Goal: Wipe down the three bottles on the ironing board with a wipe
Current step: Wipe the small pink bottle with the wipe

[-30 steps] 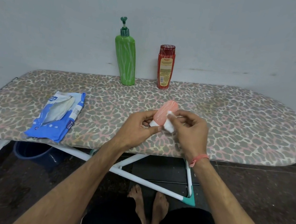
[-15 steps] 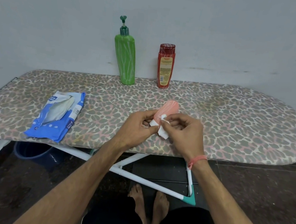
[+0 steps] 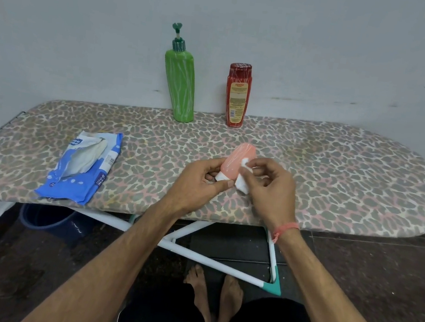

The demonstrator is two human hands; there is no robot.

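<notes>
Pink bottle [image 3: 238,159] gripped in left hand [image 3: 197,183], right hand's [image 3: 270,187] pinched wipe [image 3: 242,185] now higher.

I see two bottles [image 3: 180,86] [image 3: 237,95] at the ironing board's [image 3: 339,172] far edge, side by side. The wipes pack [image 3: 83,168] lies left; my hands [image 3: 197,186] [image 3: 272,190] hold the third bottle [image 3: 237,161] near the front.
</notes>
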